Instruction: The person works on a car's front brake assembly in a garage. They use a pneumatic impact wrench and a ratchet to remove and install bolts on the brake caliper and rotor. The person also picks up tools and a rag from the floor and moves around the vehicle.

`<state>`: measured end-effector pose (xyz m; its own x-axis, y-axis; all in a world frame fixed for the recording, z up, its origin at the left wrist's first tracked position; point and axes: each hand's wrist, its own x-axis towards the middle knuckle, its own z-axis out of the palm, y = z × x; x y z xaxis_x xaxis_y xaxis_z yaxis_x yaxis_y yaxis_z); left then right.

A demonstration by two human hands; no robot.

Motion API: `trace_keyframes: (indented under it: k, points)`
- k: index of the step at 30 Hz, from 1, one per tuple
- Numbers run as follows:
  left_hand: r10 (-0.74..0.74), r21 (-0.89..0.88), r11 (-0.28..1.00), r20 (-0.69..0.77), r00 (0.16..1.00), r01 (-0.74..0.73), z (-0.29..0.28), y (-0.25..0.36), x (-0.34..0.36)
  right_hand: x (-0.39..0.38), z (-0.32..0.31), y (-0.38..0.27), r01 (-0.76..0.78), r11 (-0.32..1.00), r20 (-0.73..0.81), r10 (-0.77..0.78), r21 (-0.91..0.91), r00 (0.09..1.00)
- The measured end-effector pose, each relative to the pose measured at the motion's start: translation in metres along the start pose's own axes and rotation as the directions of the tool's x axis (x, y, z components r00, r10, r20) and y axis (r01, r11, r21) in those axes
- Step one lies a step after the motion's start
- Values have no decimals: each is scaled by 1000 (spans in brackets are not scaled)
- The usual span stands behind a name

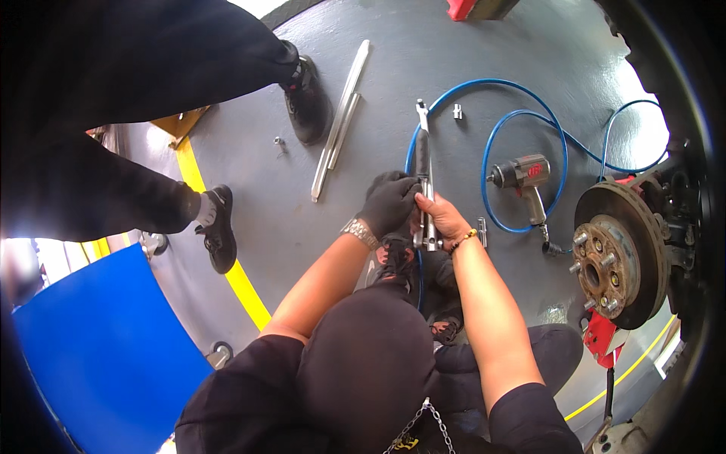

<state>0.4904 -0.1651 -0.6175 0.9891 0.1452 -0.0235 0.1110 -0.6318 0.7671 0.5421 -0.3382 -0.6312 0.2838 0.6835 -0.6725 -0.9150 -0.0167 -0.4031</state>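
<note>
Listing by size, largest first:
Floor (423, 83): grey, painted, with a yellow line curving across its left part.
Blue panel (106, 348): lower left, on castors.
Brake disc (620, 253): bare hub with studs, at the right.
Air hose (522, 113): blue, looped on the floor, running to the impact wrench (522, 178).
Metal bars (340, 121): two long ones lying together, left of the hands.
Long metal tool (423, 166): upright over the floor, centre, gripped at its lower part.
Left hand (388, 203): black glove, curled around the tool.
Right hand (441, 218): bare, closed on the tool just below.
</note>
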Motion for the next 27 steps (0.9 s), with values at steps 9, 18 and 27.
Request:
trace_keyframes:
  k: [9,18,27]
  points:
    - [-361,174,876,-382,851,449,4,-77,-21,-33,-12,29,65,886,-250,-199,-459,947]
    - [-236,129,944,-373,897,303,31,-48,-54,-17,-66,92,-111,519,-433,-556,-847,709]
    - [-805,224,281,-474,356,933,-133,-165,59,-46,-77,102,-203,474,-460,-523,-857,718]
